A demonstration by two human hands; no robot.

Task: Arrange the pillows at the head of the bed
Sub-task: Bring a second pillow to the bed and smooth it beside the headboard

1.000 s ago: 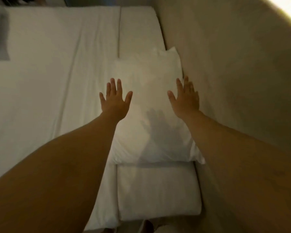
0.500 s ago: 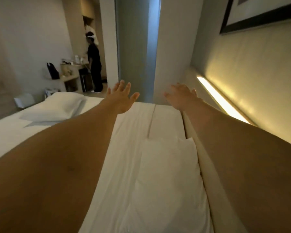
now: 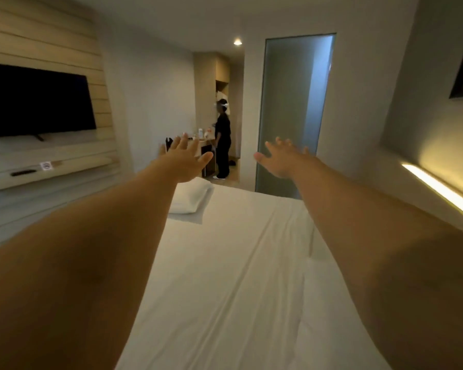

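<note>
A white pillow lies on the far left part of the white bed, partly behind my left forearm. Another white pillow lies at the bed's right edge beside the headboard wall, largely covered by my right arm. My left hand is stretched out in the air above the far pillow, fingers spread, holding nothing. My right hand is also raised and spread, empty, in front of the frosted glass door.
A black TV hangs on the left wall above a shelf with a remote. A person in black stands at a desk in the far corner. A frosted glass door and a lit wall strip are on the right.
The view has swung up and left from the pillow by the headboard to the room. Both hands lifted off that pillow and now hang spread in the air.
</note>
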